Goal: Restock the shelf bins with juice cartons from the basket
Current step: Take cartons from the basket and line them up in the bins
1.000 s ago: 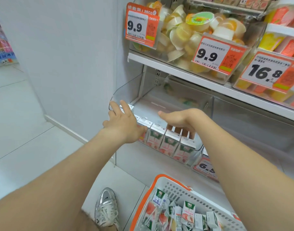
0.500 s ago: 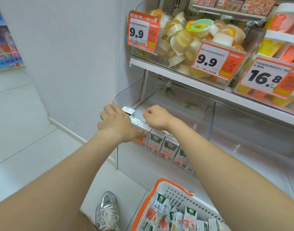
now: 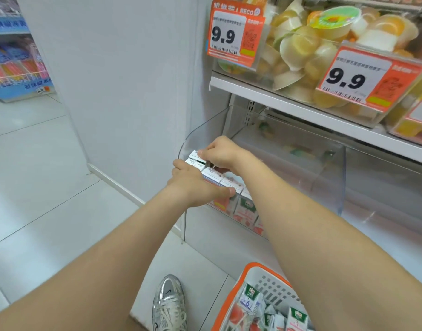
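Head view: juice cartons (image 3: 229, 181) line the near wall of the clear bin (image 3: 205, 125). Right hand (image 3: 223, 151) pinches one carton top with curled fingers (image 3: 202, 152); left hand (image 3: 193, 185) covers the row, grip indeterminate. Cartons are likely light, stiff-sided and crushable: grasp opposite side faces.

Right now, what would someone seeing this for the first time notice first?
The left hand and right hand meet on a row of juice cartons at the left end of the clear bin on the lower shelf. Above, orange 9.9 price tags front a bin of fruit cups; bottom right, an orange-rimmed basket holds more cartons.
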